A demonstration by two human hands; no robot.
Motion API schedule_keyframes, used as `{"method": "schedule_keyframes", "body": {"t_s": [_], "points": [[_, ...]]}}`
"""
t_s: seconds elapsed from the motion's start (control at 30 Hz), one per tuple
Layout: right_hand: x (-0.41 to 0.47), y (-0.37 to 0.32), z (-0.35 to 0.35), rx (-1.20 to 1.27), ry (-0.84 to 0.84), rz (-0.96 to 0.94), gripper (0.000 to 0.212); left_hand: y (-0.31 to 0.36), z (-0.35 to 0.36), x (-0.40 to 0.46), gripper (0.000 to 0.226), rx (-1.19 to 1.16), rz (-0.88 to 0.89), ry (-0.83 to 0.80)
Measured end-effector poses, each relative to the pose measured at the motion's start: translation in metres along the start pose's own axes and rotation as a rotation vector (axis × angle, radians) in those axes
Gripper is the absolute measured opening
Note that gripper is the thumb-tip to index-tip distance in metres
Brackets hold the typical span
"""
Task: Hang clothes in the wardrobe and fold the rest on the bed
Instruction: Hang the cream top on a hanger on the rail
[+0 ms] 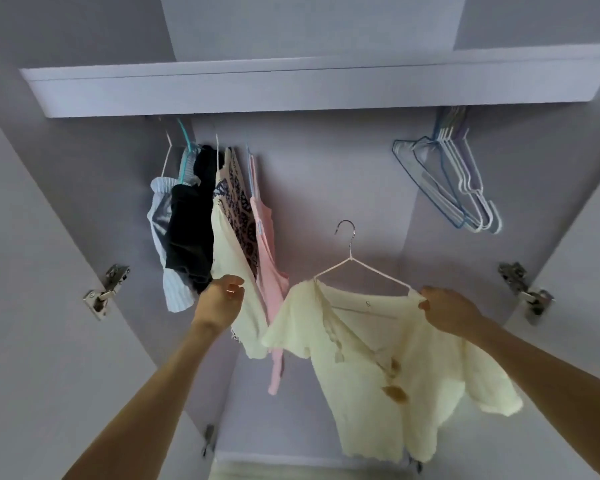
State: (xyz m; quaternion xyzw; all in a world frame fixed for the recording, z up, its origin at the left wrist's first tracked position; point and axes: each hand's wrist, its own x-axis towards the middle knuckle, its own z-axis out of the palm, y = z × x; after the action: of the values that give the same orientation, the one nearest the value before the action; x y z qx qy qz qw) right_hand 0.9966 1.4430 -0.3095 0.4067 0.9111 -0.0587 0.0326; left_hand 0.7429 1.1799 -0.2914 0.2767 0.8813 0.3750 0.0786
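Note:
I look up into an open wardrobe. A cream buttoned top (388,368) hangs on a white wire hanger (352,268) held in the air below the rail, its hook free. My right hand (447,311) pinches the top's right shoulder together with the hanger's end. My left hand (222,299) grips the hem of a cream garment (234,271) that hangs on the rail. Beside it hang a pink strappy top (267,244), a patterned piece (238,209), a dark garment (189,233) and a pale blue striped one (163,216). The rail itself is hidden behind the shelf.
A white shelf (319,84) spans the wardrobe above the clothes. Several empty wire hangers (454,181) bunch at the upper right. Both doors stand open, with metal hinges left (106,291) and right (525,289). Open space lies between the pink top and the empty hangers.

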Motion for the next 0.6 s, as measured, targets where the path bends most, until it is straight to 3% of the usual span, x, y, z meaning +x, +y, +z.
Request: {"method": "schedule_keyframes", "body": {"t_s": [0.2,0.37,0.6], "points": [[-0.008,-0.023,-0.022,0.306,0.094,0.237,0.031,0.021,0.005,0.013,0.029,0.0,0.066,-0.057],[-0.01,-0.062,-0.036,0.341,0.171,0.107,0.034,0.038,-0.001,0.03,0.028,0.021,0.143,-0.079],[0.01,-0.106,-0.041,0.229,0.352,0.077,0.029,0.069,0.006,0.064,0.052,0.032,0.158,-0.035]]}}
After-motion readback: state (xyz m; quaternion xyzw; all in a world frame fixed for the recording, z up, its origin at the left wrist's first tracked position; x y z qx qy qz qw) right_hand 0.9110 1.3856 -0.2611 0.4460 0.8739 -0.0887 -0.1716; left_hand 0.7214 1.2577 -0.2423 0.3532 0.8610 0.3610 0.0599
